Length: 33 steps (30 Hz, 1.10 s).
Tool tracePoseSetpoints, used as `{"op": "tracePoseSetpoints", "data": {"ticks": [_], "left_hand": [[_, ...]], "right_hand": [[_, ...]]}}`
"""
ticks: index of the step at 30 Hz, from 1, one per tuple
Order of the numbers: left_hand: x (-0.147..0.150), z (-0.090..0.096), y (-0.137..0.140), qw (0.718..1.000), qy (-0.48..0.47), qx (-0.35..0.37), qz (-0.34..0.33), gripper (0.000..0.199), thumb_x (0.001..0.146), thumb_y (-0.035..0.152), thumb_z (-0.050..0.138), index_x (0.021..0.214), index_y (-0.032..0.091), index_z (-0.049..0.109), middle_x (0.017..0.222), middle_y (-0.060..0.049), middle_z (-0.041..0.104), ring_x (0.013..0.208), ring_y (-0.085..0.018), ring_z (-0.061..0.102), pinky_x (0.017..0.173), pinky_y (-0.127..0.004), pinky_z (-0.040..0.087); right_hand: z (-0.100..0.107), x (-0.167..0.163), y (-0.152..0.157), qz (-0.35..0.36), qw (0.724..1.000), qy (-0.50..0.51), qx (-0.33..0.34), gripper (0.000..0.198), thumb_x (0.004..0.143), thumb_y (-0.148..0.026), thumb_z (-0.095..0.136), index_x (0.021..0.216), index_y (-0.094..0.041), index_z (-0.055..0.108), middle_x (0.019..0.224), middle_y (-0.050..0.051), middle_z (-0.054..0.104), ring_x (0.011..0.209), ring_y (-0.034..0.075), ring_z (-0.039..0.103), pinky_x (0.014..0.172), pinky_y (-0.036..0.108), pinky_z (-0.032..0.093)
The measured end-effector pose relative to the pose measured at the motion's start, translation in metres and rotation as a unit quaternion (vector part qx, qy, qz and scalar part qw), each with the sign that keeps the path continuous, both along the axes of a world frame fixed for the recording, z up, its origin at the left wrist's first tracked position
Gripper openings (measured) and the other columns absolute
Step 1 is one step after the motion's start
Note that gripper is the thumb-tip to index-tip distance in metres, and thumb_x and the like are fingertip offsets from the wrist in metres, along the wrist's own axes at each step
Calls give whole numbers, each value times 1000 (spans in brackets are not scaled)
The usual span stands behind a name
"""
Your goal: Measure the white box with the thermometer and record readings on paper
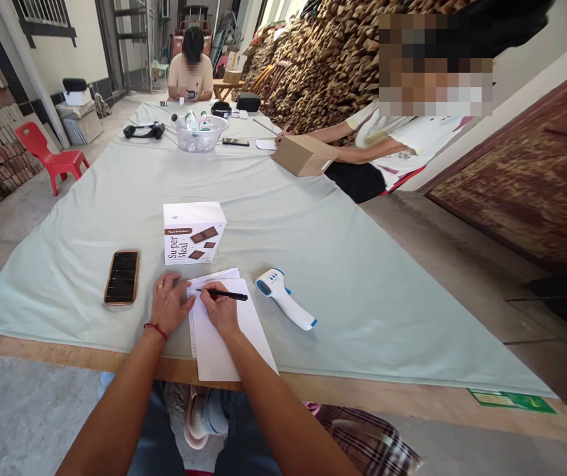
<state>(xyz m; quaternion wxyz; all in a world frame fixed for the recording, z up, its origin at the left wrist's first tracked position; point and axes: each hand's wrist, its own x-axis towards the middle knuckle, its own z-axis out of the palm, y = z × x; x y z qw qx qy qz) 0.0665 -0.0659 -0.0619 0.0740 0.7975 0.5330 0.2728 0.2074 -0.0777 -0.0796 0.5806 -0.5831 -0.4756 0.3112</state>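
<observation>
A black pen [228,295] is in my right hand [219,309], its tip at the upper left part of a white sheet of paper [236,357]. My left hand [170,303] lies beside the sheet's left edge, fingers spread, thumb towards the pen tip. A clear ruler [193,334] runs along that edge, partly hidden near my hands. Just beyond them stands a white box with chocolate-bar pictures [194,235]. To the right rests a white and blue infrared thermometer [286,301], and to the left a phone [122,277] with a brown rim.
A pale green cloth [362,317] covers the table. Farther off are a clear bowl with bottles [201,135], a black headset [143,131] and a cardboard box [304,155] by a person at the right. Another person sits at the far end. A red chair [55,155] stands left.
</observation>
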Motion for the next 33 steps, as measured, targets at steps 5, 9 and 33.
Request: {"op": "tracePoseSetpoints", "data": {"ticks": [5, 9, 33], "left_hand": [[-1, -1, 0, 1000, -3, 0, 0, 28, 80, 28, 69, 108, 24, 68, 121, -9, 54, 123, -28, 43, 108, -48, 34], [-1, -2, 1, 1000, -6, -2, 0, 29, 80, 28, 69, 109, 24, 69, 121, -10, 54, 122, -28, 44, 107, -48, 34], [-5, -5, 9, 999, -6, 32, 8, 25, 79, 28, 66, 104, 24, 70, 118, -10, 57, 117, -29, 49, 104, -49, 37]], "right_hand": [[1, -1, 0, 2, 1000, -4, 1, 15, 69, -38, 53, 67, -24, 56, 61, -1, 59, 59, 18, 54, 62, 33, 48], [2, -1, -1, 10, 1000, 6, -6, 14, 69, -37, 53, 68, -23, 56, 62, -1, 59, 60, 17, 55, 63, 33, 48], [39, 51, -3, 60, 943, -293, 145, 37, 95, -26, 39, 129, -20, 53, 116, 12, 61, 105, 23, 59, 90, 38, 50]]}}
